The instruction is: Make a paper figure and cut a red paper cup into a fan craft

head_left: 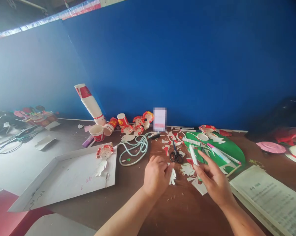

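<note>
On table [128, 193] — left fingers [167, 166] pinch cut-out [172, 178], right fingers [207, 161] grip marker [192, 153]; book [268, 196] print unreadable

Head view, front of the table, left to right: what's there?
White cardboard tray → coiled pale hose → left hand pinching a paper cutout → right hand holding a white marker → open booklet.

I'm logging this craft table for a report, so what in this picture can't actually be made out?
Head view:
Pale rectangular card against the blue wall: blurred out, unreadable.
Open printed book: cut by the right and bottom edges, text too small.
White marker pen: lower end hidden by the right hand, grip unclear.
Small white paper cut-out figure: top hidden by the left hand pinching it.
</note>
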Motion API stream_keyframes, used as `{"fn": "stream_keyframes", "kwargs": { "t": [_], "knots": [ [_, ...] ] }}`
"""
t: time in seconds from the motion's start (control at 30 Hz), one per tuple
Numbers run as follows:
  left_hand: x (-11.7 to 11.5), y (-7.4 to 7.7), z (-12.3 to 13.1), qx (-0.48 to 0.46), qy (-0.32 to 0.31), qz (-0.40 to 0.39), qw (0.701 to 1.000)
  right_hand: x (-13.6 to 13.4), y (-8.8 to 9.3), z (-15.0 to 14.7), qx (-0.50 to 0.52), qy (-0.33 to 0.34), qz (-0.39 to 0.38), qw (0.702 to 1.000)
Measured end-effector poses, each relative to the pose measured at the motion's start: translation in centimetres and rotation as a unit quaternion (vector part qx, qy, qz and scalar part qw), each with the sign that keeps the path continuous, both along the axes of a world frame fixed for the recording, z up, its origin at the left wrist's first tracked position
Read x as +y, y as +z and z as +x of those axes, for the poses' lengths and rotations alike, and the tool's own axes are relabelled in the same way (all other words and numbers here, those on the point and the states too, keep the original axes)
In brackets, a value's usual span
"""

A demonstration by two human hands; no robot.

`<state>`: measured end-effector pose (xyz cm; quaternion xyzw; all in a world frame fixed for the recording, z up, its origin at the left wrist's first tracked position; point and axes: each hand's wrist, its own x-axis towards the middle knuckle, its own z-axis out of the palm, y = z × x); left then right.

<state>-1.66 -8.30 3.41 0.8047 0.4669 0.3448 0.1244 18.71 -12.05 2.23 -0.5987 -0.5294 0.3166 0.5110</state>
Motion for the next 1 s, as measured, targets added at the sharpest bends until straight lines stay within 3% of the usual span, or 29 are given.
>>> {"fn": "stream_keyframes", "kwargs": {
  "t": [0.1, 0.2, 0.33, 0.47, 0.57, 0.7, 0.77, 0.8, 0.87, 0.93, 1.0],
  "knots": [
    [1.1, -0.5, 0.0, -0.134, 0.052, 0.006, 0.990, -0.5, -0.1, -0.3, 0.000, 0.054, 0.010, 0.999],
    [1.2, -1.4, -0.2, -0.247, 0.064, -0.035, 0.966, -0.8, -0.5, -0.7, -0.035, 0.109, 0.014, 0.993],
    [1.0, -2.3, -0.2, -0.329, 0.020, -0.201, 0.923, -0.9, -0.7, -1.6, -0.109, 0.168, 0.039, 0.979],
    [1.6, -2.3, 0.2, -0.414, -0.028, -0.359, 0.836, -1.0, -0.6, -2.3, -0.109, 0.204, 0.036, 0.972],
    [2.1, -2.1, 0.4, -0.455, -0.032, -0.396, 0.797, -1.2, -0.5, -2.3, -0.052, 0.217, 0.002, 0.975],
    [2.3, -2.3, 0.6, -0.471, -0.066, -0.419, 0.774, -1.2, -0.6, -2.7, -0.031, 0.226, 0.016, 0.974],
    [2.2, -2.5, 0.5, -0.453, -0.072, -0.416, 0.786, -1.1, -0.9, -3.1, -0.061, 0.214, 0.057, 0.973],
    [2.1, -2.5, 0.4, -0.433, -0.058, -0.394, 0.808, -1.0, -1.1, -3.2, -0.072, 0.199, 0.074, 0.974],
    [1.8, -2.3, -0.1, -0.354, -0.009, -0.302, 0.885, -0.8, -1.4, -3.2, -0.077, 0.144, 0.092, 0.982],
    [1.1, -1.9, -0.5, -0.196, 0.012, -0.182, 0.964, -0.5, -1.5, -2.9, -0.074, 0.067, 0.090, 0.991],
    [0.2, -1.5, -0.8, -0.032, -0.033, -0.110, 0.993, -0.3, -1.5, -2.4, -0.072, 0.001, 0.083, 0.994]
  ]
}}
